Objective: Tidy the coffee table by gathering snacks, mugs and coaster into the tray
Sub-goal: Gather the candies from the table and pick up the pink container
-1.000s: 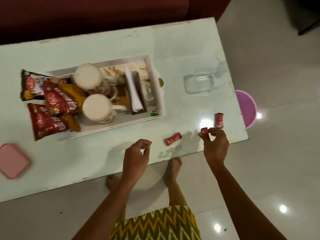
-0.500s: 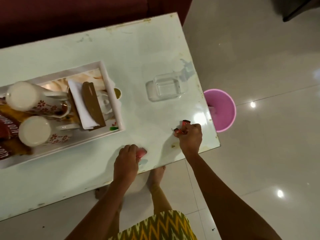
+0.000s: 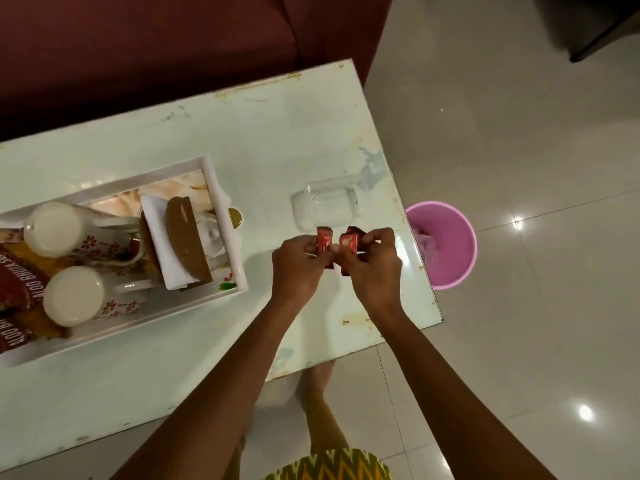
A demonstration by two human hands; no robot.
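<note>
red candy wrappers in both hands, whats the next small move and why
Probably carry them left and drop them into the white tray. The left hand and right hand each pinch red candies above the table, and the tray beside them already holds the mugs and snack packets.

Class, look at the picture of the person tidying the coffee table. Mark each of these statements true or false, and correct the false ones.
1. Each hand holds a small red sweet wrapper. True: left hand and right hand each grip a red wrapper.
2. The two mugs are in the tray. True.
3. The clear plastic box is inside the tray. False: it lies on the table, to the right of the tray.
4. The pink bin stands on the table. False: it stands on the floor beside the table.
</note>
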